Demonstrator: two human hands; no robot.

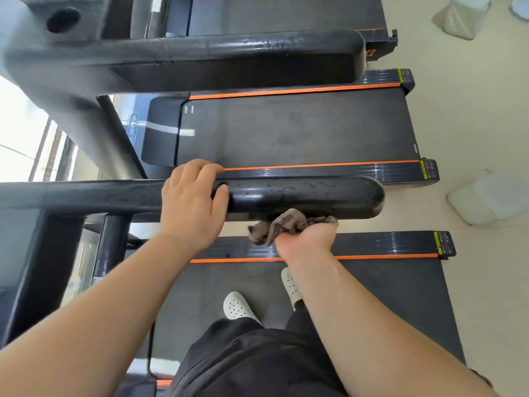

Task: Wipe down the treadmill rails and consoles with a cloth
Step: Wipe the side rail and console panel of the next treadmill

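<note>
Two hands work the black rail (pixel 300 196): the left hand (pixel 190 207) grips it from above, fingers (pixel 200 169) curled over its far side, while the right hand (pixel 307 239) clutches a grey cloth (pixel 286 224), bunched against the rail's underside.

1. The rail (pixel 300 196) is glossy black with dull smudges.
2. The cloth (pixel 286 224) is mottled grey-brown.
3. The treadmill belt (pixel 286 130) is dark charcoal, edged by orange stripes (pixel 315 165).
4. The shoes (pixel 237 306) are white, dotted with holes.
5. The floor (pixel 472 110) is pale cream.
6. The trousers (pixel 243 362) are black.
</note>
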